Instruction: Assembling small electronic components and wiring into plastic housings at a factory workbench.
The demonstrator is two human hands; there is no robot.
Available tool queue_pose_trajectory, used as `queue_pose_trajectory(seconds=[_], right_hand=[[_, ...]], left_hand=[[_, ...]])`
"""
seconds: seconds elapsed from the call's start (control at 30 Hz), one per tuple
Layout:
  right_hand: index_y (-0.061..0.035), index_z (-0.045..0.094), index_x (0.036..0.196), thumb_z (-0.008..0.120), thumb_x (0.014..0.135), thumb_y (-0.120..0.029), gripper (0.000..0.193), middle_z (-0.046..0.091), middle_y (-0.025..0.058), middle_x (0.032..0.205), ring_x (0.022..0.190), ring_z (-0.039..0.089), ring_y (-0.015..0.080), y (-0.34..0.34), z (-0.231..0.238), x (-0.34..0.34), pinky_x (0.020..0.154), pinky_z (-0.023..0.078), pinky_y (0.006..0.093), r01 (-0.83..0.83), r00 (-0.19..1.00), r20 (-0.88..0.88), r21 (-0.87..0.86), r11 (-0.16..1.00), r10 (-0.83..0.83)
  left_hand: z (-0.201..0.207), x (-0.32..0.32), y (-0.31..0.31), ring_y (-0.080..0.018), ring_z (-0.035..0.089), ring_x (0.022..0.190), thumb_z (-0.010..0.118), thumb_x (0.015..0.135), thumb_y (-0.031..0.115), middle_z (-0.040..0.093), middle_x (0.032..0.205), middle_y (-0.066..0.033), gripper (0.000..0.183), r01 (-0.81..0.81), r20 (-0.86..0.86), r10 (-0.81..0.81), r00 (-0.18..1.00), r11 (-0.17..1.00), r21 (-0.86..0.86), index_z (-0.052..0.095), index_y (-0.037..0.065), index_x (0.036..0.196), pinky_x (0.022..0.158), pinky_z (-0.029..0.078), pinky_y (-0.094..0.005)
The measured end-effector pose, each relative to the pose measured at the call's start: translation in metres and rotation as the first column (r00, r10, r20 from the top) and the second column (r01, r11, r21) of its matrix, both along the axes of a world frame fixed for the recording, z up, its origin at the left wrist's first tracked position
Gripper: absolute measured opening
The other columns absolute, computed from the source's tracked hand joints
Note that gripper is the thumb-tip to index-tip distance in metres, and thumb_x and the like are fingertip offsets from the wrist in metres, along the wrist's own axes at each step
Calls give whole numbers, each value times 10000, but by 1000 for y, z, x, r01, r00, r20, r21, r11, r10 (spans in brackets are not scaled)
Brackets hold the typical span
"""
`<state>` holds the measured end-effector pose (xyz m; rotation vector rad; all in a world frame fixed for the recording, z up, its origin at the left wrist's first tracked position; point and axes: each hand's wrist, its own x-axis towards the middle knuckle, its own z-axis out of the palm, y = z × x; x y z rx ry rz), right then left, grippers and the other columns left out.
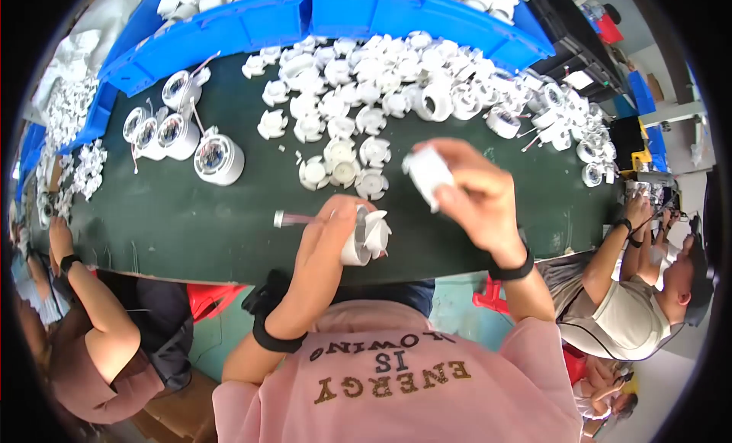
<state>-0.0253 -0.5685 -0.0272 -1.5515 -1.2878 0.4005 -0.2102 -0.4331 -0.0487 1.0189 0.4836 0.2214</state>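
My left hand (323, 231) is wrapped round a white cylindrical fan housing (354, 249) near the table's front edge. A white bladed fan wheel (377, 232) sits at the housing's right-hand end, and a thin cable with a white connector (279, 219) sticks out to the left. To the right and a little farther off, my right hand (482, 195) grips a white cylindrical housing (430, 173) between thumb and fingers, apart from the left one. Several loose fan wheels (343, 171) lie just beyond my left hand.
A wide heap of white fan wheels (335, 104) covers the dark green table (229, 237). Wired housings (219, 159) stand at left, more housings (557, 123) at right. Blue bins (427, 24) line the back. Co-workers sit on both sides, one person's hand (61, 241) at the left.
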Motion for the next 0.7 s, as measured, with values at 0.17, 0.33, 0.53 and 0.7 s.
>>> queue_pose_trajectory(seconds=[0.17,0.33,0.53,0.7], right_hand=[[-59,441,1210,712,736,15,550,494,188,1311,1092,533,184,-9,-1,-66,793,444,269,-23,954,-300,-34,999,12],[-32,497,1156,656,755,26,436,479,199,1281,1071,530,240,-3,-13,-85,877,441,329,17,976,-218,17,1000,-13],[-19,506,1129,625,785,-3,365,473,213,1246,1100,505,285,-5,-15,-83,946,401,381,16,982,-186,146,989,11],[-10,489,1132,606,814,-40,340,459,215,1256,1126,487,286,-6,-19,-87,961,384,387,-1,992,-129,128,992,17]], left_hand=[[4,6,-5,-74,530,618,376,983,431,571,751,-40,443,-33,-47,31,998,998,-50,555,27,992,457,371,-208],[9,3,-8,-47,451,679,369,990,409,532,767,-7,427,12,-28,-3,1000,943,332,555,24,995,571,348,-203],[7,1,-7,-80,439,704,378,986,367,529,780,-22,409,-27,-19,37,999,926,377,550,-4,988,619,358,-237],[10,0,-11,-95,448,696,368,979,334,539,783,-43,406,-26,13,22,1000,898,439,550,-29,980,623,365,-244]])
